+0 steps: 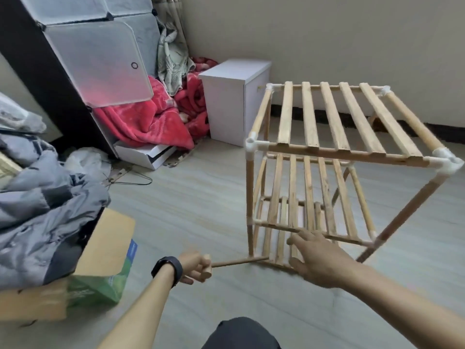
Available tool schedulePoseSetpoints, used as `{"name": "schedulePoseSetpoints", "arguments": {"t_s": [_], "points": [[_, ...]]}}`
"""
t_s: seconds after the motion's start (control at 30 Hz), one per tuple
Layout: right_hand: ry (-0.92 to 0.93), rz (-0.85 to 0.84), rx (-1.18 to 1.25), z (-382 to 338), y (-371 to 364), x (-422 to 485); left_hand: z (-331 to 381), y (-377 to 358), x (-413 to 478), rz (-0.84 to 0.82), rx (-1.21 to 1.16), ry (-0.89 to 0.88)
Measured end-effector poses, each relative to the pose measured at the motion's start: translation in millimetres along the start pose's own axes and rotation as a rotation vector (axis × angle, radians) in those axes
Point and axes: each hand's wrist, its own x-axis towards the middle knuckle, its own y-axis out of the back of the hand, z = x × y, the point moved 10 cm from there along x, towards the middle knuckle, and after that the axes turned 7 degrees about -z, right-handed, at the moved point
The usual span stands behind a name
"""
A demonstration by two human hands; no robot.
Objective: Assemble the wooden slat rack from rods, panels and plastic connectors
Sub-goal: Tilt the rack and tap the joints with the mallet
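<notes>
A pale plank floor (pixel 201 197) runs to a beige wall, with clutter along its left edge: a grey jacket (pixel 37 210) heaped over a cardboard box (pixel 108 243), a red blanket (pixel 151 117) and a wire hanger (pixel 136 182). A white cabinet (pixel 226 109) sits against the far wall. The wooden slat rack (pixel 352 117) stands on the right half of the floor, with three slatted tiers already joined by white plastic connectors (pixel 251 143) at the corners. The person's left hand (pixel 195 267), a black band (pixel 168 269) on its wrist, is curled around the head end of what looks like a small wooden mallet (pixel 239 262). Its handle points at the rack's near-left leg. The right hand (pixel 319 258) is open with fingers spread, reaching in front of the middle tier's front rail. Whether it touches the wood cannot be told. The build looks nearly finished, probably at the stage of seating joints. The rack seems to lean in this wide view, so a hard tap low on one leg could skew the frame or pop a rod out of its connector. If the right hand does not brace the frame, the rack could slide on the smooth floor. Fingers spread this close to the strike point could be caught.
</notes>
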Motion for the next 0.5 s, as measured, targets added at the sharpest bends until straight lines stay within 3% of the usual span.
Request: {"name": "schedulePoseSetpoints", "arguments": {"t_s": [0.13, 0.3, 0.5], "points": [[0.019, 0.190, -0.038, -34.7, -10.1, 50.3, -56.1, 4.7, 42.9, 0.127, -0.183, 0.114], [-0.095, 0.191, -0.034, -39.3, -56.0, 94.2, -93.1, -5.8, 77.3, 0.348, -0.411, 0.126], [-0.079, 0.345, -0.095, -37.3, -72.0, 92.6, -114.5, -25.8, 112.7, 0.448, -0.524, 0.155]]}}
